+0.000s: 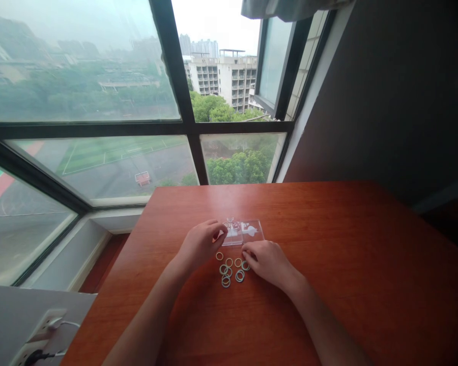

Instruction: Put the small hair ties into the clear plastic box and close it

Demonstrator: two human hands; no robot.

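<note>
A small clear plastic box (pixel 233 241) lies on the wooden table, with a flat clear panel (pixel 258 237) bearing a white shape at its right. A few small ring shapes show at the back of the box. My left hand (pixel 203 241) is at the box's left side, thumb and fingers pinched together; what they hold, if anything, is too small to tell. My right hand (pixel 269 260) hovers near the panel's front edge, fingers curled closed, their contents hidden. Several small pale green and yellow rings (pixel 229 263) lie loose between my hands, one ring (pixel 246 269) just below my right fingertips.
The reddish-brown table (pixel 328 229) extends widely to the right. Beyond its far edge stand dark-framed windows (pixel 193 127), one pane swung outward. A grey wall (pixel 374 101) rises at the right. Plugs and cables sit in wall sockets (pixel 48 325) at the lower left.
</note>
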